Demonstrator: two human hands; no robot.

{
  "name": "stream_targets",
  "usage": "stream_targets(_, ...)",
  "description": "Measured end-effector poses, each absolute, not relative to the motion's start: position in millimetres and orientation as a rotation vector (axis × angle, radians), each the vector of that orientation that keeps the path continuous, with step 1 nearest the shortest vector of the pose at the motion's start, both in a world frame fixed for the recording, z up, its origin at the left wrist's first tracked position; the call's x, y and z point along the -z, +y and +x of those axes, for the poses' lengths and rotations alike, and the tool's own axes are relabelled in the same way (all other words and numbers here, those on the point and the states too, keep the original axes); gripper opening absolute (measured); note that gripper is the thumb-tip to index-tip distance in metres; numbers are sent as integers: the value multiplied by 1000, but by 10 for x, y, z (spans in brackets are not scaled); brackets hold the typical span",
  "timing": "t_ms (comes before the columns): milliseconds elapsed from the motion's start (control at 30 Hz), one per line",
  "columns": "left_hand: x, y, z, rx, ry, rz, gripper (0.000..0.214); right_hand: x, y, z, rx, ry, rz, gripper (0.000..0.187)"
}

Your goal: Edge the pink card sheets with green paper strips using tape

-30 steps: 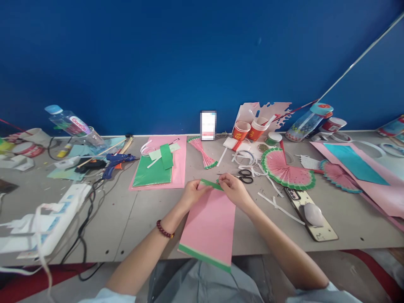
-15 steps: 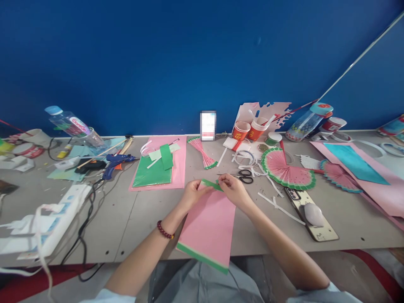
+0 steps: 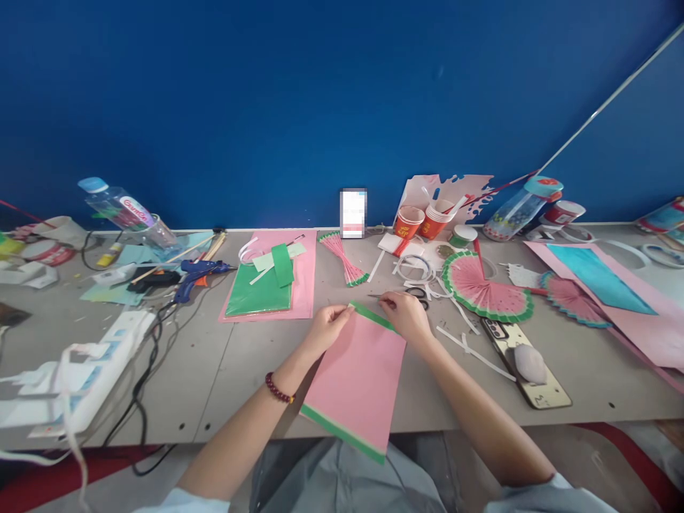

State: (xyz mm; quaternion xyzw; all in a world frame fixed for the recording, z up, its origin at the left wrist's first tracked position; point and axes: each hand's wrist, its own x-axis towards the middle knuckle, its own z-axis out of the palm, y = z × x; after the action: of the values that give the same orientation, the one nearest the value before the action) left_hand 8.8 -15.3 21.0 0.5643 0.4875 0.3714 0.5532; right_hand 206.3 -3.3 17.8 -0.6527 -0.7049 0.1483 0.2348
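A pink paper sheet with green strips along its far and near edges lies on the grey table in front of me, its near end hanging over the table edge. My left hand pinches the sheet's far left corner. My right hand has its fingers closed on the far right corner, by the green strip. A bead bracelet is on my left wrist. Black scissors lie just beyond my right hand.
A green sheet on pink paper lies to the left, with a blue glue gun and power strip further left. Paper watermelon fans, a folded fan, red cups and a phone sit to the right.
My hands moved apart along the sheet's far edge; the right hand slid to the right corner. The sheet's far end now lies flatter and turned slightly to the right.
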Motion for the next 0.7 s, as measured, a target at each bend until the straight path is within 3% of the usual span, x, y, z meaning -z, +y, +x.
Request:
stream_targets(233,-217,-153,85,-888,1160,1288,46,-172,-9,2107,-449,-1833,-1700,16)
stream_targets(467,-259,-190,112,-936,1137,1188,37,-322,-165,1884,-322,-1849,-1283,12)
stream_targets(700,-268,-212,134,-980,1129,1105,29,-303,-259,1702,-387,-1878,-1315,6)
